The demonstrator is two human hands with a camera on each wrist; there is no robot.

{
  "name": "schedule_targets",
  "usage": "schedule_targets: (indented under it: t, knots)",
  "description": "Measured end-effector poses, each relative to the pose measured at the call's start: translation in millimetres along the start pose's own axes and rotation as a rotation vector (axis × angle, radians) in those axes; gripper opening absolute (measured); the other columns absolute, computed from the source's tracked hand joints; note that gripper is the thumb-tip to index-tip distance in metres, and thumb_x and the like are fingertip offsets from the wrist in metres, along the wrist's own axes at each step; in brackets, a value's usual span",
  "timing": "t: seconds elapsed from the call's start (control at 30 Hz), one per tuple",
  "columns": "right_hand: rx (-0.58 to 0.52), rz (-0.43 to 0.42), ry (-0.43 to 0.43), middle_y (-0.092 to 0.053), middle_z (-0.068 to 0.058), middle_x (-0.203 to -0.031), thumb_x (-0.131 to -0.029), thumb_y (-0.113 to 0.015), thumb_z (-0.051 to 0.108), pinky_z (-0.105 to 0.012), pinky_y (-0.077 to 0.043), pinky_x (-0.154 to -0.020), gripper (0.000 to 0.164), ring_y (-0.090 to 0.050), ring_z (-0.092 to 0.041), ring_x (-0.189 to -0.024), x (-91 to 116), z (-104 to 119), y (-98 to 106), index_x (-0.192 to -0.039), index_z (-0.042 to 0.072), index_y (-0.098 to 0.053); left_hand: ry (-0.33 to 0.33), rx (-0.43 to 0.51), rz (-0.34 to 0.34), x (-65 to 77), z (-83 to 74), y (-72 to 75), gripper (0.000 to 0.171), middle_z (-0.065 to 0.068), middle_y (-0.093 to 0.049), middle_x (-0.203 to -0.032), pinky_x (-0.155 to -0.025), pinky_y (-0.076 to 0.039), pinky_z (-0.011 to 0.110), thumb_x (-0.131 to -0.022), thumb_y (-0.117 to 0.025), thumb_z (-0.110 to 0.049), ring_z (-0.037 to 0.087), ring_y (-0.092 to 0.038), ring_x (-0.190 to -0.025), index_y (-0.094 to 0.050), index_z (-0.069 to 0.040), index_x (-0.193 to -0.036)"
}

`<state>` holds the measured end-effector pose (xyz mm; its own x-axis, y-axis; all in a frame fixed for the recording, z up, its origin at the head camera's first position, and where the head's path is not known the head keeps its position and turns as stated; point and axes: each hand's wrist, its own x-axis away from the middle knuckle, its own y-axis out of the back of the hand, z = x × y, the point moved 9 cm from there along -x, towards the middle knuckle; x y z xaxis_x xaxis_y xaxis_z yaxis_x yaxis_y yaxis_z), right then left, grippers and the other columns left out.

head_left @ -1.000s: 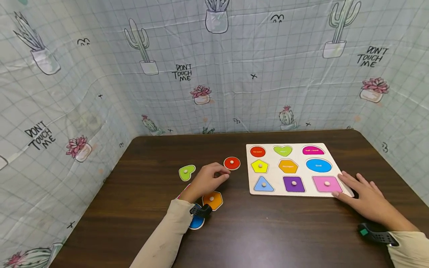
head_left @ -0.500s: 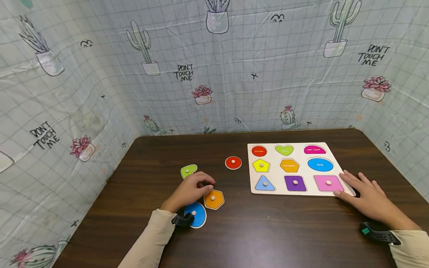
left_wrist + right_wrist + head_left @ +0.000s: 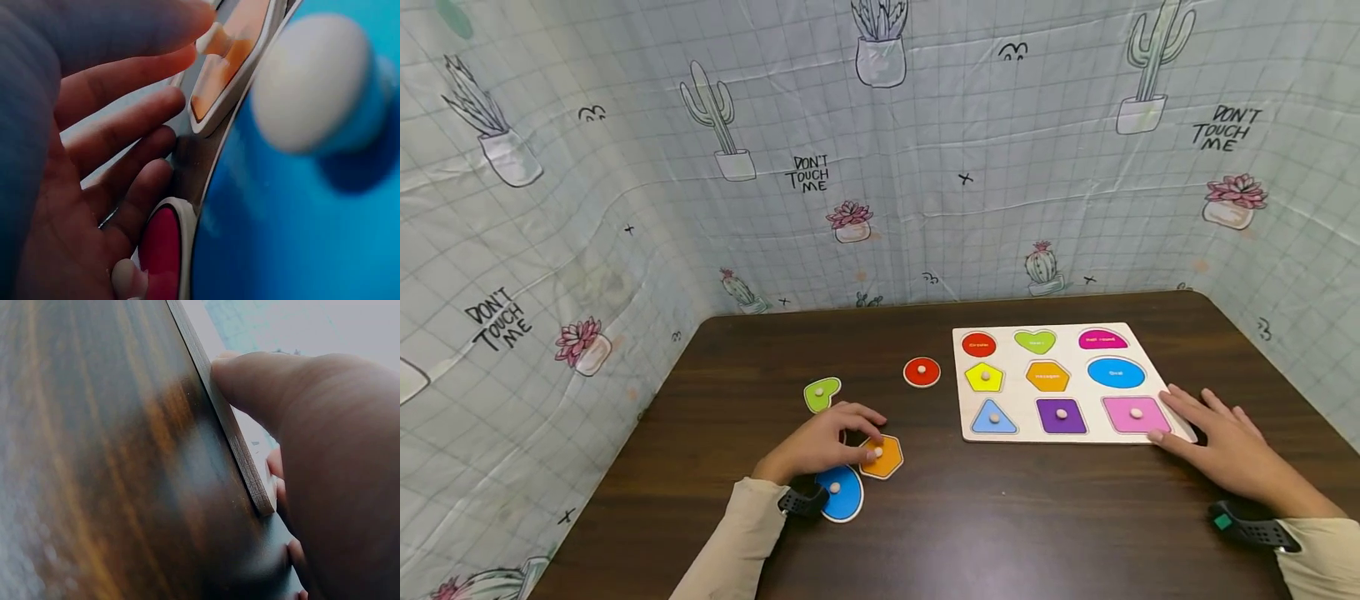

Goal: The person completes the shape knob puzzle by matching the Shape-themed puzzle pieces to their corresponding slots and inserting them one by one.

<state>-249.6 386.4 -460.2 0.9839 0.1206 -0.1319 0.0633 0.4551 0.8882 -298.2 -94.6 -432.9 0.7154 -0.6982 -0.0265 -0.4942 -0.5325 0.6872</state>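
My left hand is at the orange hexagon puzzle piece, thumb and forefinger pinching its small round knob. The piece lies flat on the table, and the other fingers curve loosely behind. Under the left wrist is a blue oval piece, its knob large in the left wrist view. A magenta piece lies below the palm, hidden from the head view. My right hand rests with extended fingers on the near right corner of the wooden puzzle board, its thumb on the front edge.
A green heart piece lies just beyond the left hand. A red circle piece sits left of the board. On the board, yellow pentagon, blue triangle, purple square and pink rectangle bear knobs. Patterned cloth encloses the dark table.
My left hand has drawn back leftward from near the red circle, then lowered its thumb and forefinger onto the orange hexagon's knob. The right hand stays on the board.
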Motion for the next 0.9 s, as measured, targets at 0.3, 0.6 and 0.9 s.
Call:
schedule_targets:
  t: [0.3, 0.6, 0.9]
  knots:
    - [-0.008, -0.007, 0.002, -0.029, -0.036, -0.152, -0.098, -0.062, 0.041, -0.07, 0.012, -0.11, 0.074, -0.006, -0.06, -0.143, 0.3, -1.0, -1.0, -0.149, -0.006, -0.037, -0.041, -0.042, 0.035, -2.0, 0.7, -1.4, 0.017, -0.003, -0.06, -0.136, -0.097, -0.046, 0.039, -0.09, -0.074, -0.02, 0.018, -0.047, -0.126, -0.078, -0.019, -0.107]
    - [-0.015, 0.009, 0.005, -0.026, -0.035, -0.153, -0.099, -0.061, 0.04, -0.069, 0.012, -0.11, 0.074, -0.004, -0.06, -0.143, -2.8, 0.7, -3.5, -0.15, -0.007, -0.036, -0.064, -0.058, 0.052, -1.7, 0.4, -2.4, 0.022, -0.002, -0.06, -0.137, -0.099, -0.044, 0.039, -0.092, -0.074, -0.021, 0.019, -0.046, -0.126, -0.077, -0.019, -0.113]
    - [0.005, 0.006, -0.004, -0.025, -0.036, -0.154, -0.098, -0.061, 0.041, -0.069, 0.013, -0.11, 0.076, -0.002, -0.059, -0.143, -3.0, 0.3, -2.4, -0.15, -0.007, -0.034, -0.055, -0.096, 0.032, -1.2, -4.1, -5.0, 0.017, -0.001, -0.06, -0.135, -0.102, -0.041, 0.044, -0.094, -0.071, -0.022, 0.022, -0.046, -0.126, -0.078, -0.018, -0.109]
